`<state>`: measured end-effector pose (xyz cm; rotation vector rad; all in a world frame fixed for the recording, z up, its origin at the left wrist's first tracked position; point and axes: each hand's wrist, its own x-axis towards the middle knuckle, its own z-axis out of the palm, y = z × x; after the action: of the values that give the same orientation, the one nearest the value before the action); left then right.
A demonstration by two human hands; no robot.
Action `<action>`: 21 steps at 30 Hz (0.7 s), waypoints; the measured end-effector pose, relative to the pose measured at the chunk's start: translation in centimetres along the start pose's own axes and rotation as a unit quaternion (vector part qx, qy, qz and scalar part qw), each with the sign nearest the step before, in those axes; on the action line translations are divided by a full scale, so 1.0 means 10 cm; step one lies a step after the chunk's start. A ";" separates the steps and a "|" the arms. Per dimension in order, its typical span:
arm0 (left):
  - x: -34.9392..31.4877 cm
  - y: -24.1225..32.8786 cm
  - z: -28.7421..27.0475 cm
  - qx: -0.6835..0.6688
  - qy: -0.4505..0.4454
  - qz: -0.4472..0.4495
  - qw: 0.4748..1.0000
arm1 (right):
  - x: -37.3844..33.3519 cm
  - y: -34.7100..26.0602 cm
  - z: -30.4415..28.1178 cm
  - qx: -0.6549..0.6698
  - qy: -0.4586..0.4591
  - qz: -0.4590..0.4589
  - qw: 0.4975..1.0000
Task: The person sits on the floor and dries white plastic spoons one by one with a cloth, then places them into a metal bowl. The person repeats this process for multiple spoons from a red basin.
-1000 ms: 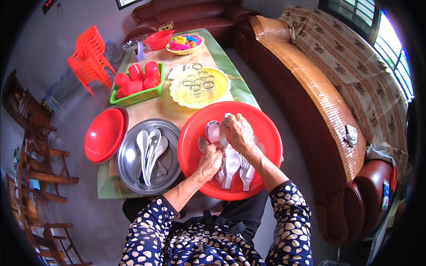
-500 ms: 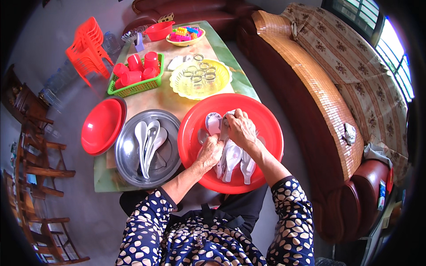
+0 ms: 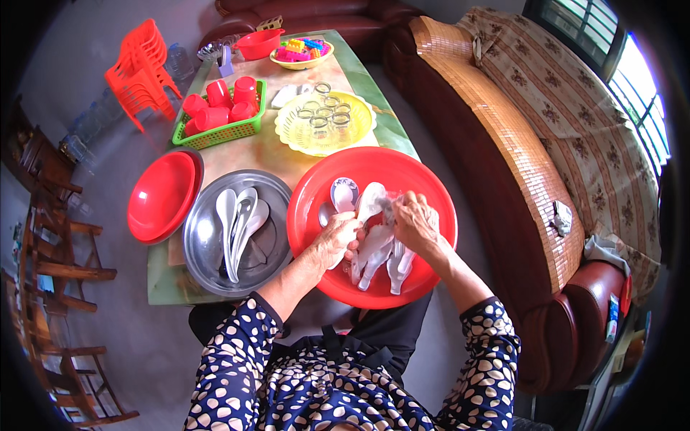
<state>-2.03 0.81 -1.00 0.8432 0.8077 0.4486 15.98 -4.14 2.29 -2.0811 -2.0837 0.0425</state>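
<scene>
Over the red basin [image 3: 309, 187], my left hand [image 3: 339, 241] is closed round the handle of a white soup spoon [image 3: 371, 201], its bowl pointing up. My right hand [image 3: 415, 221] is closed beside that bowl, pinching a small greyish-white, cloth-like wad [image 3: 389, 213]; exactly what it is stays unclear. Below the hands, several white spoons [image 3: 375, 269] lie in a heap in the basin. A blue-patterned spoon [image 3: 344, 194] leans near the basin's left side. Several white spoons [image 3: 233, 230] also rest in a grey metal basin [image 3: 205, 262] on the left.
A red bowl [image 3: 159, 205] stands at the table's left edge. Beyond are a green basket [image 3: 228, 136] of red cups, a yellow scalloped tray [image 3: 295, 140] with glass rings, a bowl of toy bricks [image 3: 302, 62] and a red pot [image 3: 260, 44]. A sofa [image 3: 489, 151] runs along the right.
My right hand has moved right and slightly down, off the top of the spoon, so its bowl now shows. My left hand keeps its grip on the handle.
</scene>
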 end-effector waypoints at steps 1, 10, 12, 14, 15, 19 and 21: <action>0.02 -0.01 0.00 -0.031 -0.001 -0.014 0.999 | 0.00 0.03 0.04 0.006 0.012 0.005 1.000; 0.03 0.02 0.06 -0.089 0.046 0.005 0.995 | -0.24 -0.59 0.00 0.299 0.046 -0.155 0.940; -0.06 0.05 0.09 -0.105 0.017 0.019 0.994 | -0.29 -0.66 0.03 0.325 0.041 -0.086 0.941; 0.00 0.02 0.11 -0.184 0.035 -0.008 0.982 | -0.17 -0.60 0.08 0.340 0.067 -0.051 0.937; 0.01 0.02 0.09 -0.143 0.012 -0.001 0.990 | -0.09 -0.56 0.10 0.350 0.080 -0.022 0.933; -0.01 0.00 0.07 -0.115 0.023 0.004 0.993 | 0.18 -0.43 0.12 0.345 0.113 0.021 0.932; -0.03 -0.01 0.05 -0.132 -0.017 -0.007 0.991 | 0.25 -0.33 0.10 0.353 0.131 0.048 0.925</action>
<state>-1.83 0.36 -0.80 0.5986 0.7042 0.5153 12.60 -1.61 2.11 -1.6253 -1.4956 0.4346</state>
